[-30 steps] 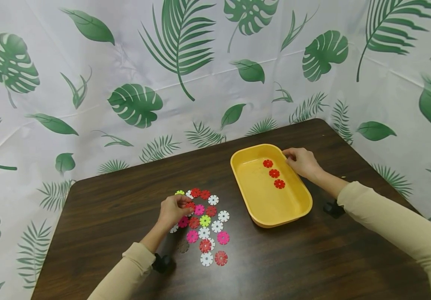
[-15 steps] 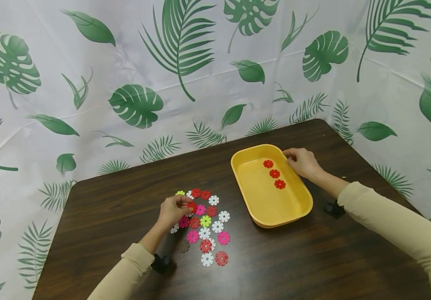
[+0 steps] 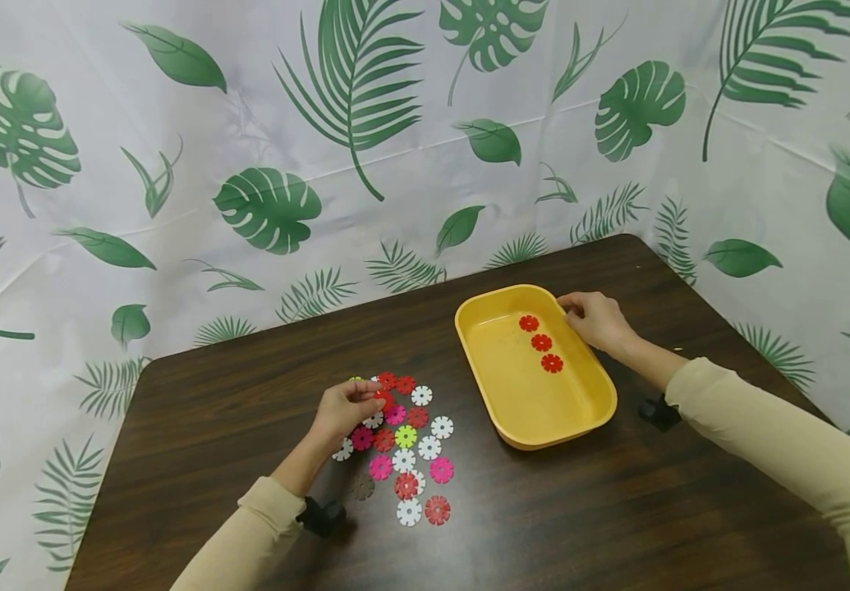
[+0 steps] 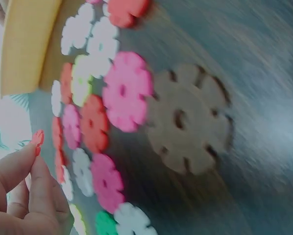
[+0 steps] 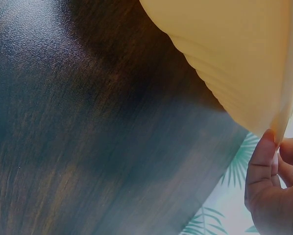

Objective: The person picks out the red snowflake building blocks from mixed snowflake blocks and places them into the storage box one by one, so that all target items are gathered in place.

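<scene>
My left hand (image 3: 341,412) pinches a red notched disc (image 4: 37,141) between thumb and fingertips, just over the far part of a spread of flat notched discs. Those discs are white, pink, red and yellow-green; a brown one (image 4: 188,120) lies nearest the left wrist camera, and a green one (image 4: 106,222) shows at the bottom of that view. My right hand (image 3: 597,320) grips the rim of a yellow tray (image 3: 484,386) at its far right side, thumb and fingers on either side of the edge (image 5: 278,132). Inside the tray, three red discs (image 3: 541,342) lie in a row.
Everything stands on a dark wood-grain table (image 3: 247,386). A white curtain (image 3: 395,222) with green leaf prints hangs behind its far edge and along the right side. The tray sits to the right of the loose discs.
My left hand has lifted the red disc from among the others and moved it slightly up and to the right, uncovering a white disc below. My right hand stays at the tray's rim.
</scene>
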Tool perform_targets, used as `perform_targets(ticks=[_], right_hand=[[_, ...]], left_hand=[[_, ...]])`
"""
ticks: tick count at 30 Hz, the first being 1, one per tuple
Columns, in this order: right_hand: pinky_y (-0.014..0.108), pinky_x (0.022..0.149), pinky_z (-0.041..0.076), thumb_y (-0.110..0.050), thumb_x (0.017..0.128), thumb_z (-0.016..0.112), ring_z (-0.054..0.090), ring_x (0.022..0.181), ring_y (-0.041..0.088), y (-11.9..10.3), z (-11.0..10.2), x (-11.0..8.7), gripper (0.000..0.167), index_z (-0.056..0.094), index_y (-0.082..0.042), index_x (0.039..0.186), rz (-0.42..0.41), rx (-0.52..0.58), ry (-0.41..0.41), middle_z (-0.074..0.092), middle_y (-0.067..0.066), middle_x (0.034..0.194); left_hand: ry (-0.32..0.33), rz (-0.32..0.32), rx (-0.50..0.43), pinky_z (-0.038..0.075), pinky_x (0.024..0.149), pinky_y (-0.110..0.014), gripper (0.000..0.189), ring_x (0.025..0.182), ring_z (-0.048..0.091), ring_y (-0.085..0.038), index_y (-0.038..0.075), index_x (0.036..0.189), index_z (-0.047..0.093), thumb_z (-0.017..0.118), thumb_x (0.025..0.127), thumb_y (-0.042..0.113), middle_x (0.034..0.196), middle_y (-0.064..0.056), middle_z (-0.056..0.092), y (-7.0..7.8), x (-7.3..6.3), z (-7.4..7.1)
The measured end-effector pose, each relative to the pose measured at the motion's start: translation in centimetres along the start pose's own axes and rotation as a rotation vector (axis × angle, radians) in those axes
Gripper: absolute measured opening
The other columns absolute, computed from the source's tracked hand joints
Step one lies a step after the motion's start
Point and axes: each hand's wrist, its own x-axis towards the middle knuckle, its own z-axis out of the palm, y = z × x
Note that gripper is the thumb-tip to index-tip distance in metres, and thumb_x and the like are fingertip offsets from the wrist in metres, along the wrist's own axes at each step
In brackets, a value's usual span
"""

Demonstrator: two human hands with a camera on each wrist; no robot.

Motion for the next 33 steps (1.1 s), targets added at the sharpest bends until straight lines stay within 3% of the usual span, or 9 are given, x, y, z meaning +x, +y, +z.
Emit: perform_targets(ticks=[9,16,24,33], right_hand=[[0.029,0.061,0.053,-0.001,0.093,0.05,0.056,0.07,0.024,0.0,-0.1,0.0,0.031,0.055,0.01,0.121,-0.012,-0.006,0.007,0.061,0.022,0.092],[0.033,0.065,0.054,-0.001,0.093,0.051,0.056,0.074,0.026,0.1,-0.1,0.0,0.031,0.056,0.01,0.121,-0.012,-0.013,0.012,0.062,0.023,0.095],[0.032,0.064,0.054,-0.001,0.093,0.051,0.056,0.073,0.026,0.1,0.0,0.0,0.031,0.055,0.01,0.121,-0.006,-0.008,0.008,0.062,0.024,0.096],[0.03,0.063,0.053,-0.001,0.093,0.051,0.055,0.072,0.025,0.0,0.0,0.1,0.031,0.055,0.01,0.121,0.003,-0.01,0.01,0.061,0.023,0.094]], left_hand=[[-0.065,-0.051,-0.198,0.055,0.08,-0.03,0.03,0.075,0.059,-0.01,-0.005,0.114,0.061,0.065,0.085,-0.003,0.089,-0.005,0.056,1.8,0.3,1.2],[-0.116,-0.042,-0.286,0.048,0.093,-0.042,0.028,0.078,0.062,-0.012,-0.003,0.113,0.061,0.064,0.086,-0.003,0.088,-0.005,0.059,3.8,0.3,3.2],[-0.195,0.017,-0.363,0.05,0.091,-0.039,0.026,0.076,0.062,-0.01,-0.001,0.11,0.063,0.065,0.085,-0.002,0.086,-0.003,0.059,6.4,0.4,6.7],[-0.251,-0.026,-0.395,0.054,0.084,-0.029,0.028,0.075,0.058,-0.008,-0.003,0.113,0.063,0.066,0.084,-0.003,0.086,-0.002,0.058,9.6,0.0,11.8]])
